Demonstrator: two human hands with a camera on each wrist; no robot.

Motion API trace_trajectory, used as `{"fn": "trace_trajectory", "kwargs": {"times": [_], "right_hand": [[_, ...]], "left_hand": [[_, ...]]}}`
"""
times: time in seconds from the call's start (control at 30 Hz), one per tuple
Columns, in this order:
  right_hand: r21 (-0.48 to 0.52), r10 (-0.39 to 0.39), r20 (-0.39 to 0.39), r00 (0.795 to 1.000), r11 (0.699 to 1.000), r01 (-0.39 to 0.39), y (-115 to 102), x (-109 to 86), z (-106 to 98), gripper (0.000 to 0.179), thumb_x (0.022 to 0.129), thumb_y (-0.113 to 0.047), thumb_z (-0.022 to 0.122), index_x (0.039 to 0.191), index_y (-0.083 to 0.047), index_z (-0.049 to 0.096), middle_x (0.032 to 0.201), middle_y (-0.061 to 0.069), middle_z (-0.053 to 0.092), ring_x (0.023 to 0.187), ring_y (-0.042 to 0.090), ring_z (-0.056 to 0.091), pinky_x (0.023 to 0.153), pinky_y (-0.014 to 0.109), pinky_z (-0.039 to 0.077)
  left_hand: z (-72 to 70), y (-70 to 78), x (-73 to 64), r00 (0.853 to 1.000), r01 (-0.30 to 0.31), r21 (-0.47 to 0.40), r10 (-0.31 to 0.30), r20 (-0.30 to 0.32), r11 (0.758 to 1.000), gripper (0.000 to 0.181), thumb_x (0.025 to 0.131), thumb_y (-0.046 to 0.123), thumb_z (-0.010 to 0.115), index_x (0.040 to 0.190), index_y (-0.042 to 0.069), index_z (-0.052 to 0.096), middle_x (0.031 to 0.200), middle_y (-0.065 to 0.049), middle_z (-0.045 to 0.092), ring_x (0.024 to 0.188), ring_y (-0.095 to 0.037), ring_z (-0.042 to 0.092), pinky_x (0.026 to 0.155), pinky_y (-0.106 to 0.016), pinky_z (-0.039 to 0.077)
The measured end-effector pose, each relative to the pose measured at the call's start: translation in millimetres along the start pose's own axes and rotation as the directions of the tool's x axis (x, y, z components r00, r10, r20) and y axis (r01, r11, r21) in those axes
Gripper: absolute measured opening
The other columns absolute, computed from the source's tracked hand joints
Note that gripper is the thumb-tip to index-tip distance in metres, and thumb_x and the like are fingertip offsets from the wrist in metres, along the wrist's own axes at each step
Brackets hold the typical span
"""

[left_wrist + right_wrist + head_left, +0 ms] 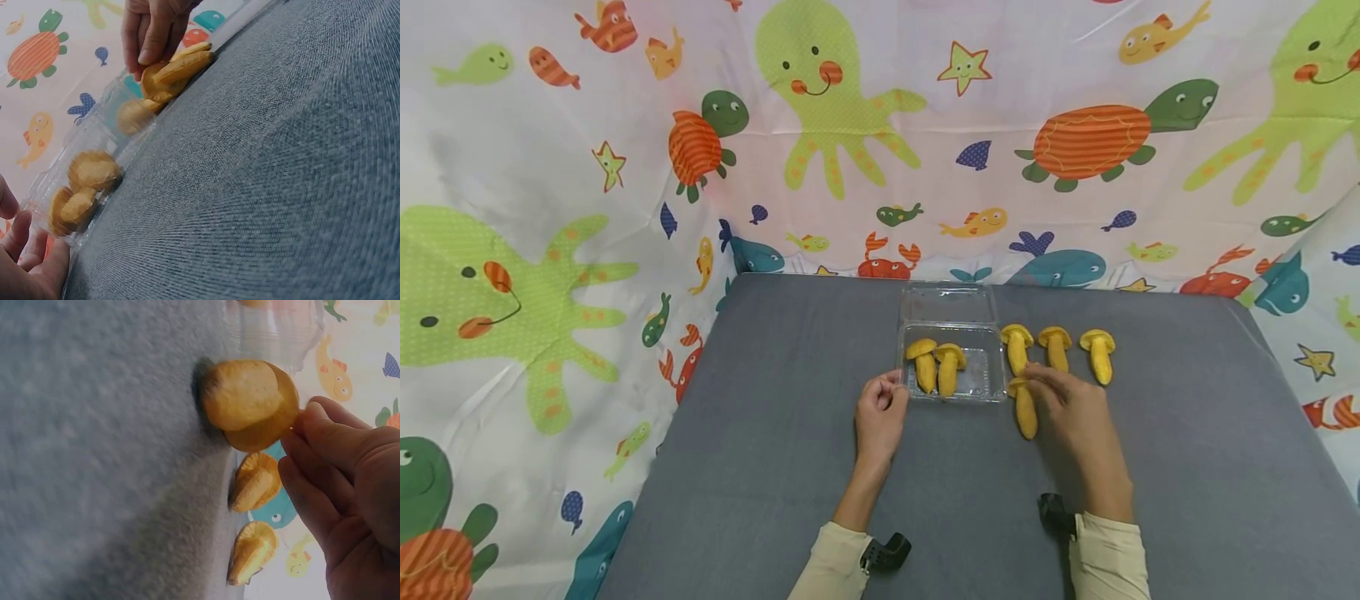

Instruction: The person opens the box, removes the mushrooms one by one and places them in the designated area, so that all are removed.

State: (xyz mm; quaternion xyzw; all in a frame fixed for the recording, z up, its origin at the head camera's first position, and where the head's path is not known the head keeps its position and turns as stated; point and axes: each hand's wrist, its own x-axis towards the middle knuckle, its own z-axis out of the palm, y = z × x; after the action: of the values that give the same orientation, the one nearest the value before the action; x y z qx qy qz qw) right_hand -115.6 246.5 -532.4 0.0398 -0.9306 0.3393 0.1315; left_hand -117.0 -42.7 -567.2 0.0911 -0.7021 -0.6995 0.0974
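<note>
The mushroom [1026, 415] is yellow, with a wide cap and a thick, blunt stem pointing near. It is just beside the near right corner of the clear box [987, 385], its cap pinched in the right hand [1078, 417]'s grip. The left hand [880, 418]'s grip pinches the box's near left edge. The lid [949, 303] lies open on the far side; inside, at left, lie two mushrooms [948, 375], side by side. Three more mushrooms [1101, 358] line the bench [1180, 433] at right.

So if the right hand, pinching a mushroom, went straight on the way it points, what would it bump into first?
Past the held mushroom, the right hand would probably meet the mushroom just beyond, beside the clear container, though depth is unclear.
</note>
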Motion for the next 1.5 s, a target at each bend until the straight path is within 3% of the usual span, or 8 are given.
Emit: {"fn": "trace_trajectory", "kwargs": {"times": [0.17,0.33,0.57,0.73,0.97,1.1,1.33,1.5], "right_hand": [[0.019,0.013,-0.054,0.998,1.0,-0.012,-1,3.6,-6,0.026,0.102,-0.015,0.071,0.127,-0.013,0.077,0.127,0.005,0.076,0.112,0.03,0.075,0.088,0.049,0.059],[0.018,-0.02,-0.089,0.996,1.0,0.022,-5,8.6,-12,0.026,0.102,-0.014,0.072,0.127,-0.015,0.077,0.123,0.006,0.078,0.104,0.028,0.077,0.082,0.049,0.059],[0.032,-0.075,-0.077,0.994,0.996,0.078,-18,20.8,-13,0.027,0.103,-0.017,0.071,0.129,-0.012,0.076,0.119,0.009,0.078,0.1,0.028,0.076,0.081,0.05,0.06],[0.04,-0.11,-0.057,0.992,0.993,0.113,-28,30.8,-11,0.029,0.102,-0.018,0.072,0.13,-0.011,0.075,0.114,0.011,0.079,0.093,0.028,0.077,0.073,0.041,0.061],[0.067,-0.136,0.014,0.991,0.989,0.134,-43,41.9,-7,0.032,0.101,-0.014,0.073,0.132,-0.008,0.072,0.122,0.017,0.076,0.108,0.042,0.073,0.087,0.06,0.058],[0.062,-0.144,0.084,0.986,0.988,0.139,-52,47.7,-2,0.035,0.102,-0.015,0.071,0.136,-0.009,0.07,0.127,0.018,0.074,0.109,0.043,0.073,0.088,0.061,0.057],[0.011,-0.157,0.227,0.961,0.987,0.158,-62,55.2,15,0.039,0.104,-0.021,0.07,0.141,-0.01,0.066,0.121,0.02,0.076,0.092,0.038,0.074,0.081,0.056,0.059],[0.04,-0.137,0.278,0.951,0.991,0.131,-64,58.6,27,0.041,0.103,-0.019,0.071,0.142,-0.009,0.065,0.134,0.018,0.071,0.116,0.042,0.07,0.095,0.06,0.055]], "left_hand": [[-0.2,1.0,1.3,1.0,-0.012,0.005,0.012,-0.001,1.0,0.013,0.095,0.007,0.064,0.084,0.005,0.059,0.125,-0.011,0.071,0.113,-0.026,0.071,0.083,-0.024,0.052],[0.0,1.4,2.4,1.0,-0.015,0.002,0.015,0.003,1.0,0.012,0.095,0.007,0.064,0.084,0.006,0.059,0.126,-0.011,0.07,0.114,-0.027,0.07,0.083,-0.025,0.052],[-0.7,0.9,2.8,1.0,0.0,0.007,0.0,0.002,1.0,0.013,0.095,0.008,0.065,0.084,0.006,0.059,0.125,-0.01,0.071,0.114,-0.025,0.07,0.085,-0.026,0.052],[-1.0,0.5,1.7,1.0,0.007,0.023,-0.007,-0.008,1.0,0.013,0.095,0.007,0.066,0.083,0.007,0.06,0.124,-0.007,0.072,0.112,-0.02,0.069,0.085,-0.027,0.052],[-0.2,1.0,0.4,1.0,0.009,0.027,-0.009,-0.009,1.0,0.013,0.095,0.007,0.066,0.083,0.007,0.06,0.124,-0.006,0.071,0.112,-0.021,0.07,0.085,-0.027,0.052],[0.6,1.5,0.6,1.0,-0.007,0.009,0.007,-0.014,1.0,0.013,0.094,0.006,0.066,0.083,0.006,0.06,0.123,-0.008,0.072,0.113,-0.023,0.07,0.086,-0.025,0.052],[1.2,0.4,0.9,1.0,-0.019,-0.018,0.019,-0.018,1.0,0.014,0.094,0.002,0.066,0.082,0.002,0.059,0.123,-0.011,0.072,0.112,-0.027,0.069,0.084,-0.025,0.05],[3.2,1.5,-0.8,0.999,0.002,-0.017,-0.002,-0.033,1.0,0.015,0.096,-0.001,0.066,0.083,-0.001,0.058,0.125,-0.014,0.071,0.111,-0.027,0.068,0.082,-0.024,0.049]]}}
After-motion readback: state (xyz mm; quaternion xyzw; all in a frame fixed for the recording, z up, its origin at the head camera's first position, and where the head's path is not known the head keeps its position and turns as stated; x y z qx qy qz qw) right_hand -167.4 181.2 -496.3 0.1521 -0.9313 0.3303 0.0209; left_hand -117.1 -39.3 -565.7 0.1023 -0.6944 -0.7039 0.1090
